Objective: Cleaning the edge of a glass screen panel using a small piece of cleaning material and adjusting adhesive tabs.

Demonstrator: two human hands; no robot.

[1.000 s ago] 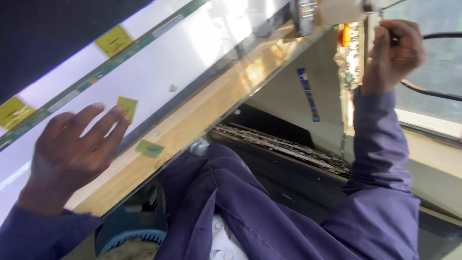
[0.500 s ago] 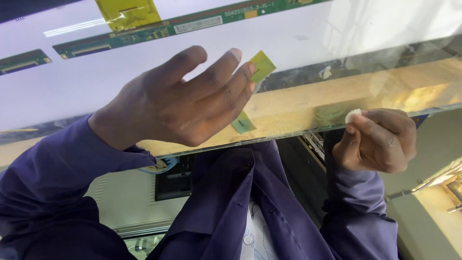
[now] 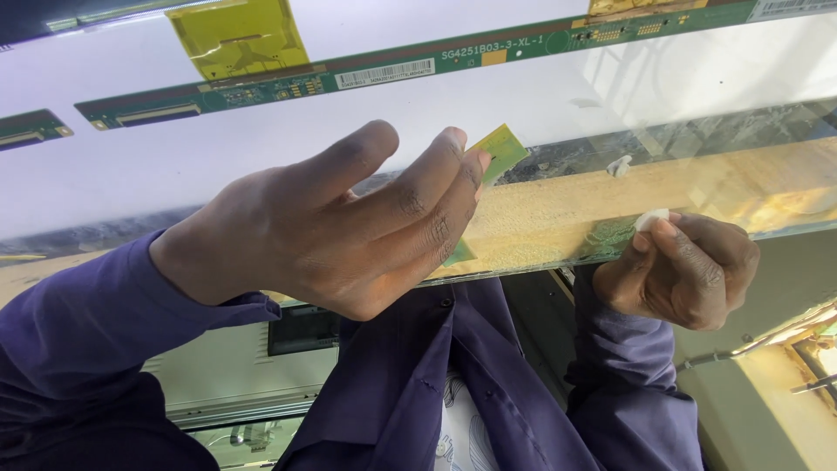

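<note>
Left hand point(image 3: 331, 231): raised in front of the panel, fingers extended and close together; fingertips rest on a small green flex tab point(image 3: 499, 150). The grip is loose and mostly open, a fingertip touch, not a closed grasp.
Right hand point(image 3: 684, 266): curled into a near-closed grip, thumb and forefinger pinched on a small white wad point(image 3: 650, 219), held at the lower edge of the glass.
Display panel point(image 3: 523, 96): large white sheet spanning the view, tilted, with a glass edge that reflects the wooden surface point(image 3: 558, 218) below it.
Circuit strip point(image 3: 418, 65): long green board along the upper edge of the panel, with a yellow ribbon film point(image 3: 237, 37) joined at the left.
Second tab point(image 3: 459, 254): small green piece showing just beneath the left hand, at the glass edge.
White speck point(image 3: 620, 164): small bit lying on the glass, apart from both hands.
Progress, as judged: the wad is in contact with the glass edge near the green tab; the tab is not seated or detached as far as visible. Work at this edge appears under way, not finished.
Clothing: purple sleeves point(image 3: 610, 358) on both arms.
</note>
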